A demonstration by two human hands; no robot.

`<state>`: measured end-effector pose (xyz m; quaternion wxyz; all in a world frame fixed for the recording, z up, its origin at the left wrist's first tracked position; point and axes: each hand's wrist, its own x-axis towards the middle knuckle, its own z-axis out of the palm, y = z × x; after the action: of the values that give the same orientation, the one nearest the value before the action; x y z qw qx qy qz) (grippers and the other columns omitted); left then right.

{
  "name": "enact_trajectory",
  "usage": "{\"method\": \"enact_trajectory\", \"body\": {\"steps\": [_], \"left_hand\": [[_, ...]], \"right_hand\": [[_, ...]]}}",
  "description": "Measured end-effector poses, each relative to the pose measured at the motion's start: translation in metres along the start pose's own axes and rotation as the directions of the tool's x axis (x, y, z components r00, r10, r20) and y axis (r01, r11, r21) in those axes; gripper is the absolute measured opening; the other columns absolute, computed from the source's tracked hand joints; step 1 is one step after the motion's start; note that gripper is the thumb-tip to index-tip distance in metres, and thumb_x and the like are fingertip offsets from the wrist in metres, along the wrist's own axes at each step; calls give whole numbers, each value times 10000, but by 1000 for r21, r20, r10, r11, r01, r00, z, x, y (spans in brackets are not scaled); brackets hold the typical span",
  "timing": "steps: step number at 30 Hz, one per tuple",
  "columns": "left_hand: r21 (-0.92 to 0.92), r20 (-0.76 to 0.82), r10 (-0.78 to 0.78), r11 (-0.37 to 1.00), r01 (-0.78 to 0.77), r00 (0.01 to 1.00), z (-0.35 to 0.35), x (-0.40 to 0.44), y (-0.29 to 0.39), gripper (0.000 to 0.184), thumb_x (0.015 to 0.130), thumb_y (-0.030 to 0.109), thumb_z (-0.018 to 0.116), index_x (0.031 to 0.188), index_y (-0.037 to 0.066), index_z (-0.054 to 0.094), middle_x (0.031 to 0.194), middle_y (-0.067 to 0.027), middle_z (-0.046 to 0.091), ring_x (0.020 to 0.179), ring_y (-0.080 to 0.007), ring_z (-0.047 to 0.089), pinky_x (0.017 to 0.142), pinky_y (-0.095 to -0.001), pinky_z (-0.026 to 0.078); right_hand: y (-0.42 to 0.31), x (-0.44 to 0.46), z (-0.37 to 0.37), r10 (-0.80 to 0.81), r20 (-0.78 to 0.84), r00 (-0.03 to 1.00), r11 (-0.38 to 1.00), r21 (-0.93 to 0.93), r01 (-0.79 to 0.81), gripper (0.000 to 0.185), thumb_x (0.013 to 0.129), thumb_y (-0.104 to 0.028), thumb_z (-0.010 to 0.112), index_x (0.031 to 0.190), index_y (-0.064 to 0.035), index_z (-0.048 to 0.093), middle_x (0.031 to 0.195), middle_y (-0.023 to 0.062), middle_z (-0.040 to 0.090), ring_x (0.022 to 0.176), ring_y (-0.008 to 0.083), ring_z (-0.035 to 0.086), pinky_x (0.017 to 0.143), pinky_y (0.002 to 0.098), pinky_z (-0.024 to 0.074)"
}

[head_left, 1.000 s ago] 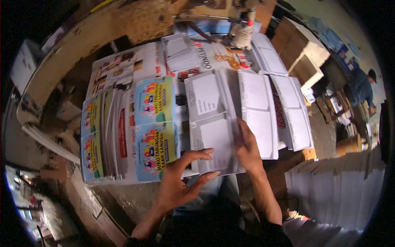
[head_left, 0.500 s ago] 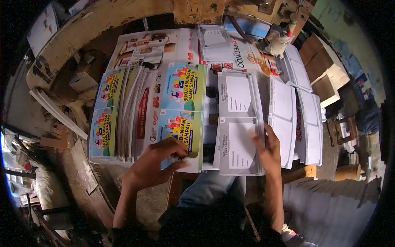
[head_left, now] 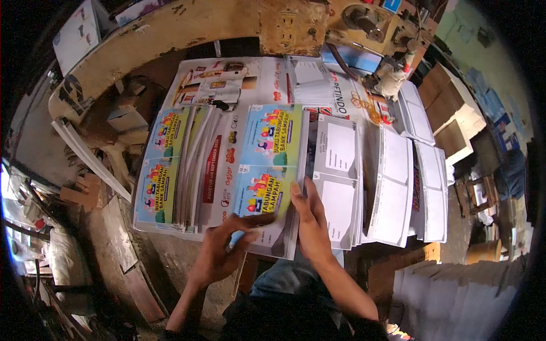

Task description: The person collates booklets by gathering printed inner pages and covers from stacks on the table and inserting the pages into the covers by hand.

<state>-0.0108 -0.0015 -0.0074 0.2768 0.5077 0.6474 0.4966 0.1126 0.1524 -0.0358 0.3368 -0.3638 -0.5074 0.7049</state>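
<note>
- While the stack of "Buku Tabungan" covers (head_left: 267, 139) lies over the printed poster (head_left: 264, 79), between the left cover pile (head_left: 159, 190) and the form sheets (head_left: 336, 150), the right hand (head_left: 314, 230) has its grip clasped on the stack's right edge, thumb uppermost, probably to keep the layers aligned.
- At the near edge, where a grey-printed sheet (head_left: 268, 241) shows below the covers, the left hand (head_left: 219, 258) is blurred; whether its grip is closed on paper, I cannot tell.
- Small print is unreadable.
</note>
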Motion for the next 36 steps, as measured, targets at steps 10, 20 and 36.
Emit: {"method": "enact_trajectory", "body": {"steps": [10, 20, 36], "left_hand": [[133, -339, -219, 952, 277, 915, -47, 34, -14, 363, 877, 146, 747, 1142, -38, 581, 810, -98, 681, 694, -172, 658, 660, -307, 537], [907, -413, 400, 268, 326, 819, -163, 14, -122, 388, 972, 121, 545, 1356, 77, 573, 1173, -181, 612, 1070, -327, 601, 902, -484, 498], [837, -493, -182, 168, 521, 851, -112, 61, -145, 1306, 647, 754, 728, 1578, 124, 64, 1612, -248, 91, 1488, -433, 98, 1066, -739, 230]], "right_hand": [[-16, -33, 21, -192, 308, 932, 943, -205, 262, 653, 961, -72, 601, 1501, -34, 236, 1370, 223, 497, 1260, 260, 525, 998, 348, 480], [-53, -28, -27, -172, 279, 945, 970, -118, 212, 488, 915, 24, 633, 1369, -15, 460, 1283, 151, 566, 1232, 238, 551, 975, 339, 497], [-57, -31, -120, -327, 224, 918, 868, -313, 385, 251, 872, 42, 662, 1121, 16, 655, 1064, 89, 687, 968, 149, 656, 839, 293, 539]]}}
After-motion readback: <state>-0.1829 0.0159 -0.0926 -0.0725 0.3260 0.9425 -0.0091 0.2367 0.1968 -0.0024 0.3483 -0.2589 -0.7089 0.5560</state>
